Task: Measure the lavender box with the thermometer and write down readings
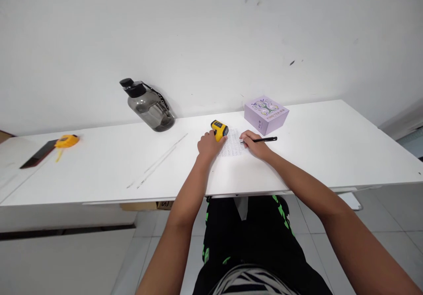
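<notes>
My left hand [209, 144] is closed around a small yellow-and-black device [218, 129] with a dark end; its exact kind I cannot make out. The hand rests at the left edge of a sheet of paper [232, 144] covered in rows of handwriting. In my right hand [255, 144] is a black pen [266, 139], pinched near its tip and slanting up to the right. The tip points at the right part of the sheet. Just behind this hand stands a lilac box [264, 115] with a printed lid.
Everything stands on a long white table [330, 149] against a white wall. A grey see-through bottle [151, 109] with a black cap is at the back left. Farther left, a yellow tape measure [67, 141] lies by a dark flat object [38, 154].
</notes>
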`<state>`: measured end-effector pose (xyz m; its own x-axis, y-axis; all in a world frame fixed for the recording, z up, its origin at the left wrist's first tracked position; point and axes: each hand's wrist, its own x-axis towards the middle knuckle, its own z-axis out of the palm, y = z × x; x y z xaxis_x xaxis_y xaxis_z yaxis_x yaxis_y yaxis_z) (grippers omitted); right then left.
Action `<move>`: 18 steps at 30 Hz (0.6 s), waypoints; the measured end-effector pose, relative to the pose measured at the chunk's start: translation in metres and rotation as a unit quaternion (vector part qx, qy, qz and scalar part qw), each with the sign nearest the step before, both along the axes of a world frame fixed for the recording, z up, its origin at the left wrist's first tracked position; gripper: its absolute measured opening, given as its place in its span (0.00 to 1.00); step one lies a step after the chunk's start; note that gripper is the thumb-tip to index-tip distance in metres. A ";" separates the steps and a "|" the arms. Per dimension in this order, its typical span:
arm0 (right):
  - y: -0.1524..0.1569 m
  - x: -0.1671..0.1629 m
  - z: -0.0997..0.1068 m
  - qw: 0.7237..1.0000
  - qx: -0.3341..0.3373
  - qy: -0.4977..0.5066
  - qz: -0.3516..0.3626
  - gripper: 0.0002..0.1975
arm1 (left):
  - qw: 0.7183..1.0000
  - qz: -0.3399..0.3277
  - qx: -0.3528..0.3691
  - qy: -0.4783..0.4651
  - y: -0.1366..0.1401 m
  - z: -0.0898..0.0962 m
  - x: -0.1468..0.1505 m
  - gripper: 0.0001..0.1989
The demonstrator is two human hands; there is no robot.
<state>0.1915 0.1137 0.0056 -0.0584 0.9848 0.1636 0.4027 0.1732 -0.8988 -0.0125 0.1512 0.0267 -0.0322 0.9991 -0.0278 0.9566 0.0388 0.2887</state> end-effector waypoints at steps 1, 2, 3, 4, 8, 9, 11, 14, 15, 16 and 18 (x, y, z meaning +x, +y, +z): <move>0.000 -0.002 -0.001 1.000 -0.006 0.004 0.000 0.16 | 1.000 0.000 0.000 0.002 0.000 0.000 0.000 0.33; 0.000 -0.003 -0.002 1.000 -0.005 0.003 -0.008 0.17 | 1.000 0.001 0.002 0.007 0.000 -0.001 0.001 0.32; -0.001 -0.005 -0.003 1.000 0.002 0.001 -0.020 0.19 | 1.000 0.002 0.006 0.016 0.000 -0.002 0.001 0.32; -0.001 -0.006 -0.004 1.000 0.010 0.003 -0.029 0.21 | 1.000 0.003 0.012 0.027 0.001 -0.002 0.002 0.31; -0.002 -0.009 -0.006 1.000 -0.001 0.021 -0.016 0.29 | 0.998 0.005 0.028 0.059 0.003 -0.004 0.005 0.29; -0.001 -0.009 -0.006 1.000 -0.006 0.022 -0.014 0.30 | 0.998 0.005 0.028 0.061 0.003 -0.004 0.006 0.28; 0.000 -0.008 -0.007 1.000 -0.008 0.019 -0.013 0.30 | 0.998 0.003 0.025 0.063 0.003 -0.004 0.006 0.27; 0.001 -0.007 -0.008 1.000 -0.002 0.006 -0.007 0.29 | 0.998 -0.001 0.025 0.065 0.003 -0.002 0.007 0.27; 0.001 -0.007 -0.008 1.000 0.000 0.000 -0.004 0.28 | 0.998 -0.002 0.025 0.064 0.003 -0.002 0.007 0.28; 0.001 -0.007 -0.009 1.000 0.001 -0.006 -0.001 0.27 | 0.998 -0.003 0.026 0.064 0.003 -0.002 0.007 0.28; 0.001 -0.008 -0.009 1.000 0.002 -0.017 0.003 0.26 | 0.998 -0.004 0.027 0.061 0.002 -0.002 0.007 0.28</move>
<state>0.1838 0.1151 -0.0034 -0.0709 0.9836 0.1655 0.4325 0.1799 -0.8835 -0.0058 0.1533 0.0242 -0.0238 0.9993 0.0297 0.9851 0.0184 0.1710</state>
